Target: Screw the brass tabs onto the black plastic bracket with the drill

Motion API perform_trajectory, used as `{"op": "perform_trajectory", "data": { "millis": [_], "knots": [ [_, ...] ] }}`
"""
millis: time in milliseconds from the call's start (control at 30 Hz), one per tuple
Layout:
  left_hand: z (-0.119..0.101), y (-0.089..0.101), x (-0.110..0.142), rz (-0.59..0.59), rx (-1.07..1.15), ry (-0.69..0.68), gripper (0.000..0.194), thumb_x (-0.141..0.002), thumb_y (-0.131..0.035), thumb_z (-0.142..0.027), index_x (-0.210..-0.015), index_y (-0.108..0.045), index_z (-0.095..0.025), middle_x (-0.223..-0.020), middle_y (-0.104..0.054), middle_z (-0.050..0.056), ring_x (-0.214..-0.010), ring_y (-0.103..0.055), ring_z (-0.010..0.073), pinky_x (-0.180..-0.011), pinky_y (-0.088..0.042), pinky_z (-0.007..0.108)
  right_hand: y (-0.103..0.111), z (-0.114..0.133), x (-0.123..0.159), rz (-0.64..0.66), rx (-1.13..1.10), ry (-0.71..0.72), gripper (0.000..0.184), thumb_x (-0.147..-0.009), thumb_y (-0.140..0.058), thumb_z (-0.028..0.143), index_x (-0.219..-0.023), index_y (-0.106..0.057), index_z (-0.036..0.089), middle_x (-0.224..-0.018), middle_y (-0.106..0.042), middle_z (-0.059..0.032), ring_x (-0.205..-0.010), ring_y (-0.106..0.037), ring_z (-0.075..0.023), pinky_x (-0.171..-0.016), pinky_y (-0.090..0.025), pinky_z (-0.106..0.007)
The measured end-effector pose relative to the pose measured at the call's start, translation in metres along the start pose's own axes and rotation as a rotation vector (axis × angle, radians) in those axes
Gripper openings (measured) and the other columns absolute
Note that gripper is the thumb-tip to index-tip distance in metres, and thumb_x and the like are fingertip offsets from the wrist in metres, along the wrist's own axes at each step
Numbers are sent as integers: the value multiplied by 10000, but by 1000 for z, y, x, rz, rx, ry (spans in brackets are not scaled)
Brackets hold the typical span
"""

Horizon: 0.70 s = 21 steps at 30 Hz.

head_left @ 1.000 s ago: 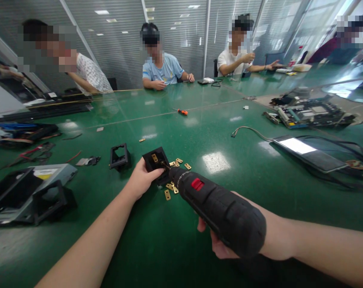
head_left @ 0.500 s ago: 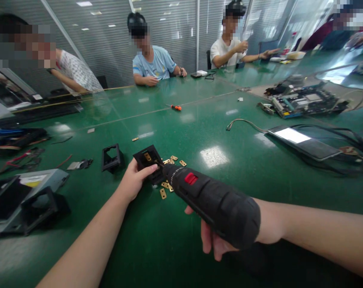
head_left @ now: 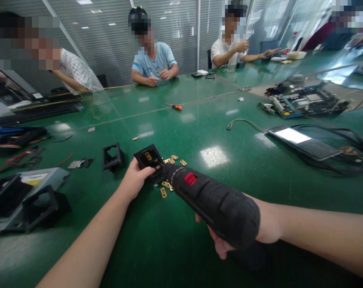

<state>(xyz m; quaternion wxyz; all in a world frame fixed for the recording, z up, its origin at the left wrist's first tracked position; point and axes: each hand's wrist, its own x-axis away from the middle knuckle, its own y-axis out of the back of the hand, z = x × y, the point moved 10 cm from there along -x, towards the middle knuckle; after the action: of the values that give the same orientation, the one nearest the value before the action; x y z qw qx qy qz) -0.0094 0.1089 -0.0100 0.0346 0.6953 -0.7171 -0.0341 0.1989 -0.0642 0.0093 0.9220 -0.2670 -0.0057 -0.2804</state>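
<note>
My left hand (head_left: 135, 179) grips a small black plastic housing (head_left: 148, 157) tilted up off the green table (head_left: 181, 128), fingers wrapped round its near side. My right hand (head_left: 222, 242) is closed round the grip of a black electric screwdriver (head_left: 211, 202) with a red switch. The tool's tip sits against the housing's inner face, where small brass plates are fixed. Several loose brass plates (head_left: 169, 173) lie on the table around the housing.
A second black frame (head_left: 111, 156) stands left of the housing. Disassembled drive casings (head_left: 22, 194) lie at the near left. A lit tablet with cables (head_left: 301, 142) and circuit boards (head_left: 304, 102) sit at the right. An orange screwdriver (head_left: 176, 107) lies further off. Several people sit at the table's far side.
The view shifted slightly. My right fingers have curled back tighter round the screwdriver than half a second ago. The housing and tool tip stay together in the same spot.
</note>
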Motion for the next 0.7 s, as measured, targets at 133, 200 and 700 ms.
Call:
{"op": "perform_trajectory", "data": {
  "millis": [133, 200, 700],
  "knots": [
    [-4, -2, 2, -6, -52, -5, 483, -619, -800, -241, -1084, -682, -188, -1125, -779, 77, -1111, -720, 336, -1062, -520, 527, 1, -3, 0, -19, 31, -33, 393, -747, -928, 443, -897, -736, 135, -829, -767, -46, -697, -745, -162, -692, -630, -282],
    [-6, -3, 2, -9, -69, -10, 481, -623, -793, -239, -1087, -682, -184, -1118, -780, 81, -1100, -724, 336, -1051, -527, 518, 0, 1, 0, -29, 54, -24, 430, -708, -949, 464, -877, -729, 136, -812, -761, -39, -688, -737, -163, -689, -626, -285],
    [-9, -2, 3, -26, -121, -37, 502, -642, -808, -297, -1107, -666, -173, -1113, -774, 81, -1076, -723, 324, -1011, -542, 491, -4, 10, 0, -21, 71, 29, 391, -628, -1011, 280, -852, -724, 136, -733, -720, -4, -675, -714, -154, -663, -628, -268]
  ]
}}
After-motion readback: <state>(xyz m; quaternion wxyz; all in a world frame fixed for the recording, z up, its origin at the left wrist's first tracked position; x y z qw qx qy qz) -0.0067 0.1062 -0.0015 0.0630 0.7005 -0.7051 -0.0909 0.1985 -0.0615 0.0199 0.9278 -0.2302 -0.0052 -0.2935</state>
